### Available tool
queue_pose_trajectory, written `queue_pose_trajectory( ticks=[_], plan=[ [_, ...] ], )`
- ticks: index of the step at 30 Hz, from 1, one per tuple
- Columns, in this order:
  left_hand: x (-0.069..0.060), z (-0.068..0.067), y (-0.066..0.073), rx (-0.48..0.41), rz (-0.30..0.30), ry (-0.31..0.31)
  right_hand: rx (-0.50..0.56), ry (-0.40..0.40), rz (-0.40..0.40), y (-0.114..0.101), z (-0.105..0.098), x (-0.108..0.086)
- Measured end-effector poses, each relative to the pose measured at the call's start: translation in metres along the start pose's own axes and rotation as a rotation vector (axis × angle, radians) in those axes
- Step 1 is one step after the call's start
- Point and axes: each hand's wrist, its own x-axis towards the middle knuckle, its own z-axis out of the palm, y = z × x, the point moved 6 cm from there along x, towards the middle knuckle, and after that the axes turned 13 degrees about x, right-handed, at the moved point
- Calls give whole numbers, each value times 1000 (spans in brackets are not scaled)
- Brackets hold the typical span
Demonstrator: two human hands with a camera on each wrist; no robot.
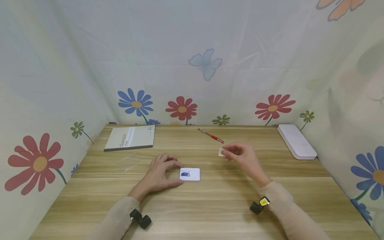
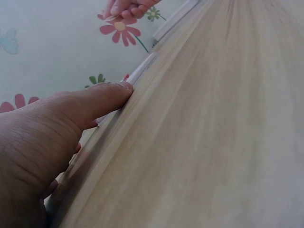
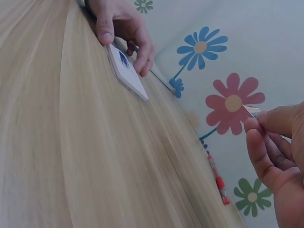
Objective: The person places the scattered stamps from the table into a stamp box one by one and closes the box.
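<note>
A thin white stack of cards (image 1: 194, 174) with rounded corners lies flat on the wooden table, a dark blue picture printed near its left end. My left hand (image 1: 160, 174) holds it at the left end, thumb at the near corner and index finger at the far corner. In the right wrist view the stack (image 3: 128, 78) shows some thickness at its edge. Between thumb and fingers, my right hand (image 1: 241, 156) pinches a small square stamp-like piece (image 1: 221, 152) with a pale border and dark print. From the right wrist, this piece (image 3: 251, 110) appears nearly edge-on, above the table.
Behind the hands lies a red pen (image 1: 211, 135). A notebook (image 1: 129, 137) sits at the back left, with a clear plastic sleeve (image 1: 131, 161) in front of it. At the back right is a white rounded slab (image 1: 297, 141). Flowered cloth (image 1: 168, 73) hangs around the table.
</note>
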Motion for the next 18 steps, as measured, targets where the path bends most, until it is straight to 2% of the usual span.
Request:
queue_pose_trajectory(
  ticks=[18],
  plan=[
    [0, 1, -1, -5, 1, 3, 96, -63, 34, 10, 42, 2]
  ],
)
